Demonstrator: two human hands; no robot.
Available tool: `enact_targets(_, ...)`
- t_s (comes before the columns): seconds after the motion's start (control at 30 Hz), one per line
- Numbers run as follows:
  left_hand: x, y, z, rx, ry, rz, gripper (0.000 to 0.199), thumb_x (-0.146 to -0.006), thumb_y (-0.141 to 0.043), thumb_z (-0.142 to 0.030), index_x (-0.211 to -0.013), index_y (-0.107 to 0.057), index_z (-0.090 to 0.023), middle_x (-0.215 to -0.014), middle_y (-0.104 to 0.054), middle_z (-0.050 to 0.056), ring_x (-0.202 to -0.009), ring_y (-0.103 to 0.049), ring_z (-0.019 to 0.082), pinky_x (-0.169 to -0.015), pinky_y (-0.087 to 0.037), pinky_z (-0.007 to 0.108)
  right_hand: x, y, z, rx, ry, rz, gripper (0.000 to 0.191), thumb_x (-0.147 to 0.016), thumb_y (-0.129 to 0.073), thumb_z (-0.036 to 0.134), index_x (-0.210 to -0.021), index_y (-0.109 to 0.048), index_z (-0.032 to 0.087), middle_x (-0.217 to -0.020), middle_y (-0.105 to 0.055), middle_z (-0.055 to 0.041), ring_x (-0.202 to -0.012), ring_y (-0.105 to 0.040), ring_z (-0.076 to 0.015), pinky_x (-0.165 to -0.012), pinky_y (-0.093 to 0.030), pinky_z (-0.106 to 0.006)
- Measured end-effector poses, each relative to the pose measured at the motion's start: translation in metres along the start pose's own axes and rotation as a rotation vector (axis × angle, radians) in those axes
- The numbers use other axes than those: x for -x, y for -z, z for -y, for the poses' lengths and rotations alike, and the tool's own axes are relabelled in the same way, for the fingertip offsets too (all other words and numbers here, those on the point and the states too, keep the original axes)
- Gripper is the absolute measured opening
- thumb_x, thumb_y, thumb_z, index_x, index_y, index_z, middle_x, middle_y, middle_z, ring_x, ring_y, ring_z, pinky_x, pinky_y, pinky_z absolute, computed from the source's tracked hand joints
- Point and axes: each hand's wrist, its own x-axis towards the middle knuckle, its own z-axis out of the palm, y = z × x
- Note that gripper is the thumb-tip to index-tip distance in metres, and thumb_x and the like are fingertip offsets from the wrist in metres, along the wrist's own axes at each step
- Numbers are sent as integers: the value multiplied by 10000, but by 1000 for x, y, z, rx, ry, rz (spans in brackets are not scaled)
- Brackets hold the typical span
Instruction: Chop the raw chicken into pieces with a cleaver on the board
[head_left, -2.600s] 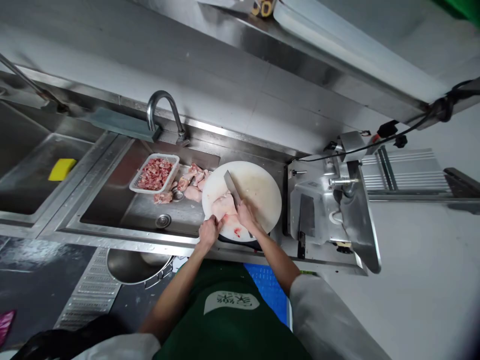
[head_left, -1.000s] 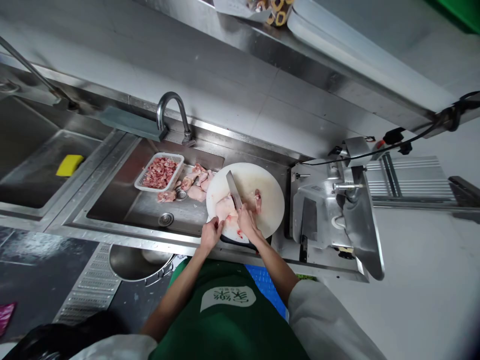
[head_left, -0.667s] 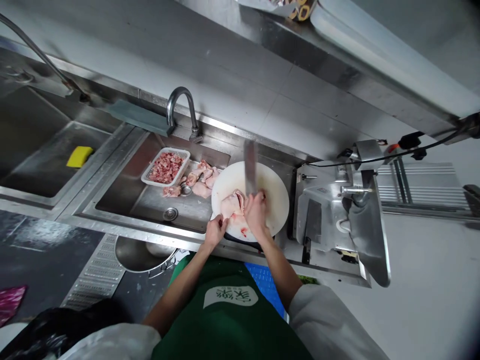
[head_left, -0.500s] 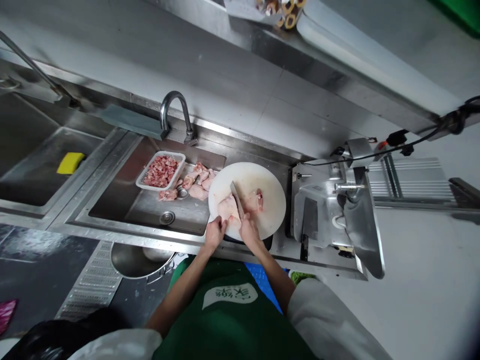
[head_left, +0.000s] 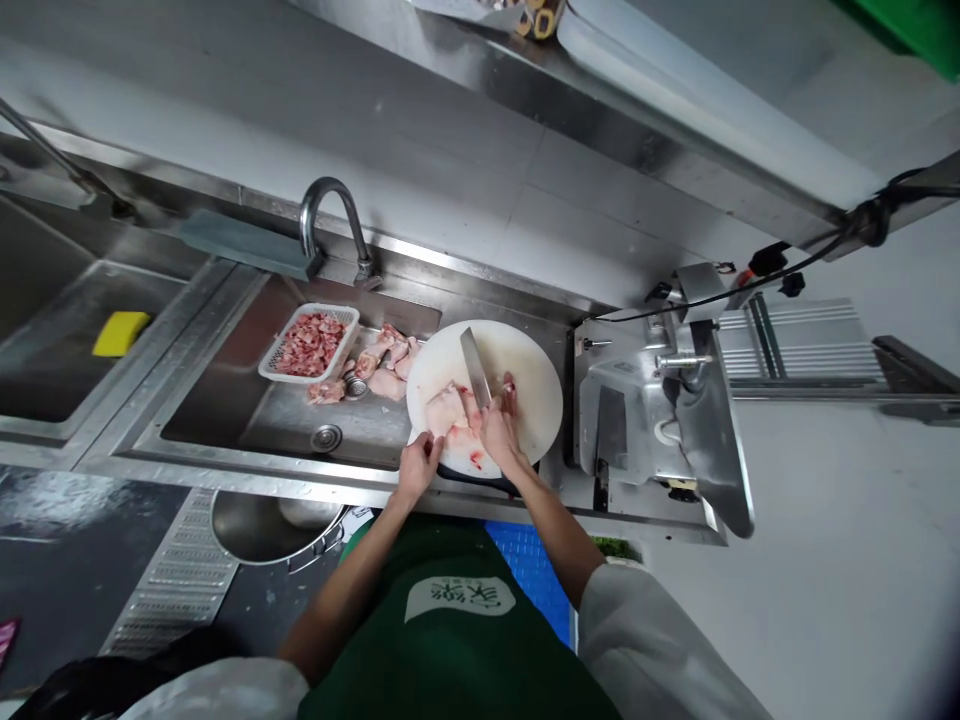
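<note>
A pale piece of chicken (head_left: pixel 448 408), skin side showing, lies on the round white cutting board (head_left: pixel 534 360). My left hand (head_left: pixel 420 465) has its curled fingers at the near left edge of that meat. In my right hand (head_left: pixel 499 432) is the handle of a cleaver (head_left: pixel 475 366). Its broad blade points away from me, tilted to show its flat side, just right of the meat. Red cut flesh shows beside the blade. A small bony scrap (head_left: pixel 509 386) lies right of the cleaver, partly behind my right hand.
Left of the board, the sink (head_left: pixel 247 418) holds a white basket (head_left: pixel 347 345) of chopped meat and several loose chicken pieces (head_left: pixel 386 383). A faucet (head_left: pixel 330 185) arches behind. A metal slicing machine (head_left: pixel 697 430) stands right. A yellow sponge (head_left: pixel 120 333) lies in the far-left sink.
The cleaver has come away to the right of the chicken and now shows more of its flat side. My left hand has drawn slightly back. More red flesh is visible. The view has shifted.
</note>
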Motion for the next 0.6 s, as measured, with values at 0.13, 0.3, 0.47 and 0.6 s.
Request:
enact_targets(0.13, 4, 0, -2, 59, 22, -39, 388, -935, -439, -523, -754, -544, -196, -602, -544, -11, -562, -485, 135, -622, -338, 257, 16, -14, 20, 44, 16, 56, 260, -1024, -383, 246, -1219, -497, 118, -959, -736, -144, -888, -700, -238, -760, -479, -296)
enact_targets(0.3, 2, 0, -1, 44, 38, -50, 391, -926, -449, -523, -727, -535, -198, -588, -522, -12, -558, -473, 137, -615, -335, 261, 14, 30, 33, 50, 69, -81, 228, -1030, -371, 250, -1148, -518, 122, -958, -715, -149, -880, -686, -239, -747, -464, -293)
enact_targets(0.47, 2, 2, -2, 59, 48, -33, 376, -942, -446, -495, -739, -540, -192, -598, -515, -17, -561, -464, 127, -610, -330, 251, 11, 41, 44, -68, 66, -339, 363, -1047, -292, 317, -1238, -484, 75, -1044, -678, -216, -989, -664, -312, -803, -473, -372)
enact_targets(0.6, 1, 3, -4, 5, 36, -1, 324, -928, -482, -450, -734, -531, -195, -610, -510, -15, -570, -448, 129, -603, -317, 248, 11, -16, 41, -31, 1, -19, 312, -965, -442, 186, -1227, -547, 54, -1009, -704, -237, -943, -687, -329, -808, -481, -380)
